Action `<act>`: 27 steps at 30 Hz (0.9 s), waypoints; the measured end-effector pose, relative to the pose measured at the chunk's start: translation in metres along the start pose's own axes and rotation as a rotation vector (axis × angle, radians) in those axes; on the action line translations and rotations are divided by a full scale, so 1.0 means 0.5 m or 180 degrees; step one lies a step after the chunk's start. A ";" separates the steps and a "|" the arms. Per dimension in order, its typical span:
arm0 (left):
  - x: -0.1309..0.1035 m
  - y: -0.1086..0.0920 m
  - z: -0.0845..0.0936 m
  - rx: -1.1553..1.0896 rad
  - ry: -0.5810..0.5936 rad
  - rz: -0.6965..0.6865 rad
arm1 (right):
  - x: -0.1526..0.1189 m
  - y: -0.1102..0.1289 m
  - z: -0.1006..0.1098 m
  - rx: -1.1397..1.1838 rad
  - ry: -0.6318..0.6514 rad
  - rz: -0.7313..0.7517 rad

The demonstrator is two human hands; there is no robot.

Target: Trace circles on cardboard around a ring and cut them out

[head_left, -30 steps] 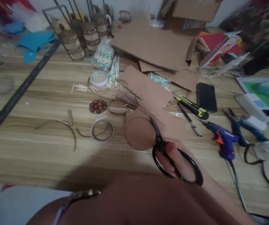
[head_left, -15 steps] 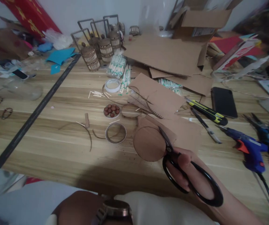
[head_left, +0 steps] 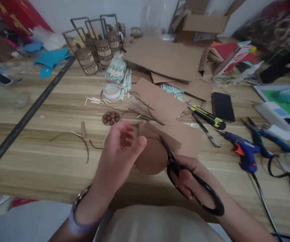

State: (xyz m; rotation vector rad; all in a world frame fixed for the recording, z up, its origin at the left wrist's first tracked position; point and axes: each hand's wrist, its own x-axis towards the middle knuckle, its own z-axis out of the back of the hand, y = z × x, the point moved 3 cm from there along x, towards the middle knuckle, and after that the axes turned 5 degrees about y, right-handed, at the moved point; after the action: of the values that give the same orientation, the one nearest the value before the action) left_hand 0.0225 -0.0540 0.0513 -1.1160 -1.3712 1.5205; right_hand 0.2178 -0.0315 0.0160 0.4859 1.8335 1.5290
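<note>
My right hand (head_left: 189, 174) is wrapped round the handles of black-handled scissors (head_left: 171, 158). Their blades point away from me, across the right edge of a round cardboard disc (head_left: 153, 156) on the table. Left of the disc, my left hand (head_left: 118, 156) hovers with fingers curled but apart and nothing visible in them. It hides part of the disc and most of a tape ring behind it. Beyond the disc lie cardboard pieces (head_left: 190, 136). A small dish of brown balls (head_left: 111, 117) sits just past my left fingertips.
Right of the cardboard lie a yellow-black utility knife (head_left: 207, 117), a slimmer cutter (head_left: 207, 131), a phone (head_left: 223, 107), a blue glue gun (head_left: 244, 149) and pliers (head_left: 258, 136). Small lanterns (head_left: 86, 60), a white tape roll (head_left: 111, 90) and stick packets (head_left: 116, 68) stand farther back.
My left hand, earlier low at the table's edge, has risen and reached forward to the disc's left side. My right hand still holds the scissors at the disc. The view has shifted right.
</note>
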 end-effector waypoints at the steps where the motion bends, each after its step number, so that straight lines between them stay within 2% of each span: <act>1: 0.010 0.023 -0.011 -0.0268 0.0500 0.0572 | 0.001 0.002 0.001 -0.0059 0.0030 -0.0036; 3: 0.017 0.052 -0.024 -0.0592 0.0984 0.1307 | 0.002 0.002 0.006 -0.0226 0.0075 -0.0061; 4: 0.019 0.058 -0.025 -0.0668 0.0954 0.1419 | 0.000 -0.001 0.010 -0.0305 0.0101 -0.0089; 7: 0.026 0.053 -0.015 -0.0756 0.0295 0.1133 | -0.013 -0.023 0.024 -0.0382 0.0295 -0.0303; 9: 0.030 0.049 -0.010 -0.0832 0.0063 0.1045 | -0.024 -0.033 0.038 -0.0325 0.0228 -0.0319; 10: 0.032 0.049 -0.011 -0.0860 0.0062 0.1069 | -0.026 -0.032 0.047 -0.0307 0.0017 -0.0220; 13: 0.030 0.059 -0.027 -0.0905 0.0276 0.1273 | -0.021 -0.004 0.071 -0.0409 -0.1041 0.0202; 15: 0.023 0.068 -0.042 -0.0997 0.0445 0.1425 | -0.006 0.023 0.074 -0.0541 -0.1463 0.0344; 19: 0.005 0.076 -0.062 -0.1093 0.0572 0.1632 | 0.025 0.053 0.059 -0.0680 -0.1306 0.0486; 27: -0.012 0.070 -0.076 -0.1521 0.0567 0.2206 | 0.015 0.039 0.041 -0.0795 -0.1055 0.0873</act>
State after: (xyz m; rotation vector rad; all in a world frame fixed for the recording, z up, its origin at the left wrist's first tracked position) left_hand 0.0607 -0.0520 0.0158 -2.1394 -1.3242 1.5177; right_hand 0.2244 -0.0076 0.0314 0.8400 1.3441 1.7108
